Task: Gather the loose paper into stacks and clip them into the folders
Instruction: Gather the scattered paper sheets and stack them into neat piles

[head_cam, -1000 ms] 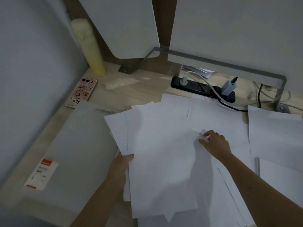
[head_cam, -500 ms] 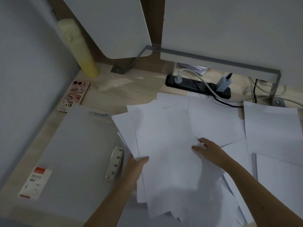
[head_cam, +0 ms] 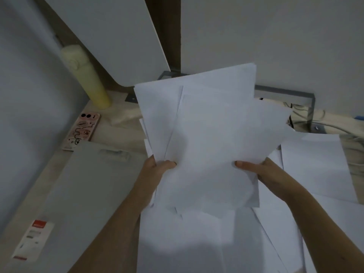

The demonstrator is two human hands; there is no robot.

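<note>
Yellow bottle upright on desk. Phone flat just before bottle. Apparent cables well right of bottle.

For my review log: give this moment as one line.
left hand grips paper bundle | right hand grips it | sheets misaligned | folder lies flat at left

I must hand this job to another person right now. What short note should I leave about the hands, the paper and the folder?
Left hand and right hand: both grip one bundle of white sheets, held up above the desk, edges uneven.
Other loose sheets lie on the desk at the right and under the bundle.
Grey folder lies flat at the left; its clip is not visible.
Done: part of the paper is gathered.
Left: square the bundle, gather the rest, clip the stacks into the folder.
</note>
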